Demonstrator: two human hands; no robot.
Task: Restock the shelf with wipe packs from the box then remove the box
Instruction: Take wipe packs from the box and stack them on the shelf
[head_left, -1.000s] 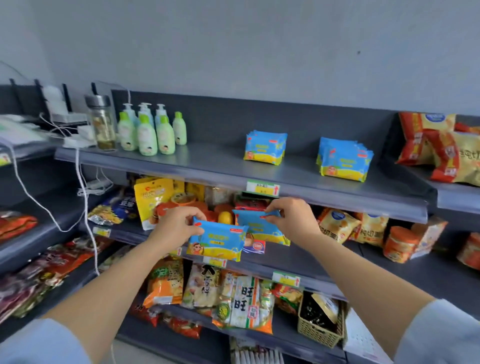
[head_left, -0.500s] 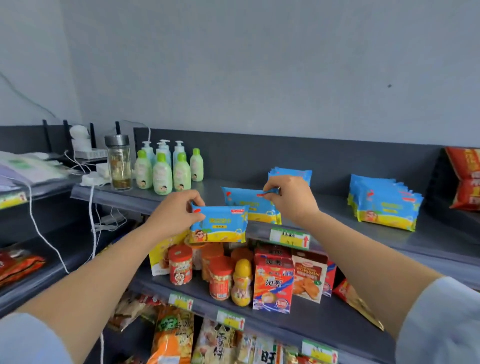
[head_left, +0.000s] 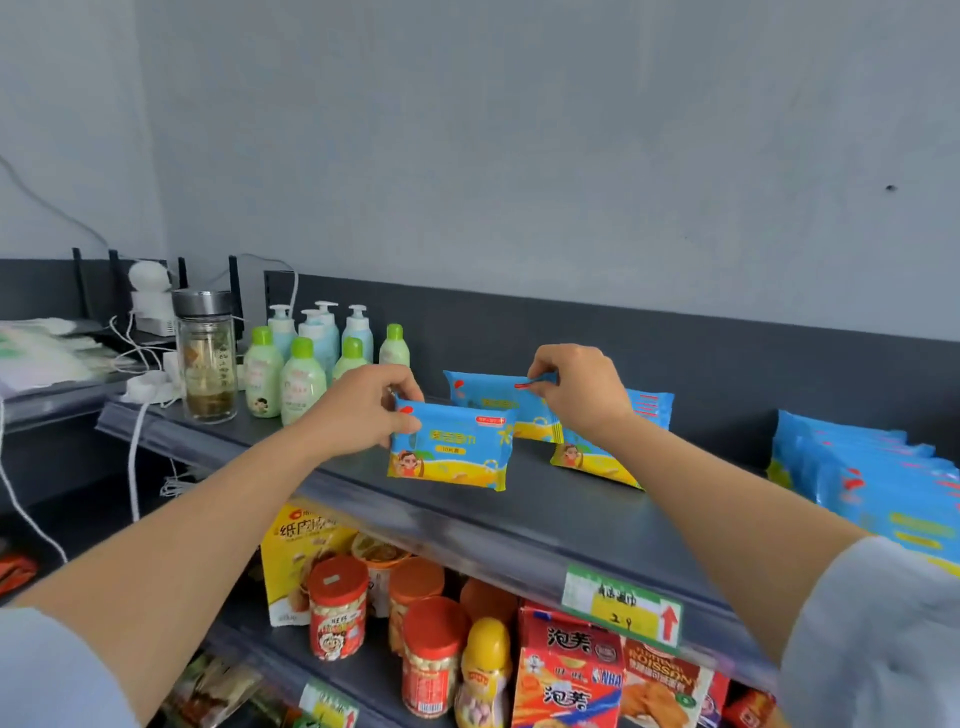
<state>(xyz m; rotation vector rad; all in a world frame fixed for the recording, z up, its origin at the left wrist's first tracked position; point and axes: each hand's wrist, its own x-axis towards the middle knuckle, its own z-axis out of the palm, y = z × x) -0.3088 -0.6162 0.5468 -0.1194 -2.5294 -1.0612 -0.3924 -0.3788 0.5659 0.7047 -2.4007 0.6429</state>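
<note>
Two hands at the shelf (head_left: 550, 506): left hand (head_left: 363, 410) pinches the front wipe pack (head_left: 452, 452), right hand (head_left: 579, 395) the rear wipe pack (head_left: 488, 404).

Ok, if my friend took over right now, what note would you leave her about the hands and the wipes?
The left hand grips a wipe pack over the top shelf, near its front.
The right hand pinches a second pack by its top edge, beside shelved packs.
A bigger stack stands further right.
To do: set both packs down, empty the box, remove it. The box is out of view.
</note>
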